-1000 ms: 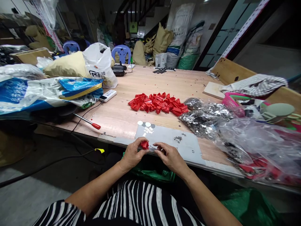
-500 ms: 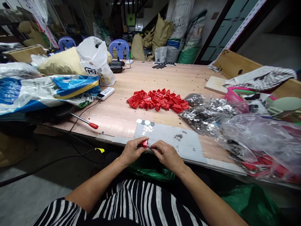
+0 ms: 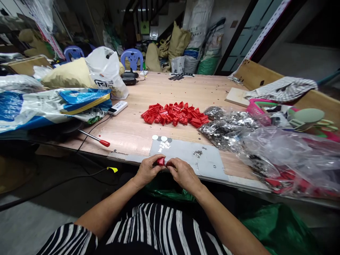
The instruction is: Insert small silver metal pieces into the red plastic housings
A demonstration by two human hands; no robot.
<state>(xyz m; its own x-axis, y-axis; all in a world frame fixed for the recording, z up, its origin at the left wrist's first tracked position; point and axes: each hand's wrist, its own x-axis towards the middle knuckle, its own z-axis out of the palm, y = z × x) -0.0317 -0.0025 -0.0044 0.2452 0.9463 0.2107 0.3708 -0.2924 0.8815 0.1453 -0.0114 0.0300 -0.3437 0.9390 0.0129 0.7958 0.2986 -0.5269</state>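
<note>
At the near table edge my left hand pinches a small red plastic piece. My right hand is closed right against it, fingertips touching the piece and pinched on something too small to make out. Both hands hover over a grey sheet bearing small metal bits. Farther back lies a pile of red plastic pieces.
Clear bags of metal parts and a large plastic bag fill the right side. Blue and white sacks, a white remote and a red-handled screwdriver lie left. A green bag hangs under the table.
My right hand has moved left and closed the gap to the red piece in my left hand. The view has shifted slightly.
</note>
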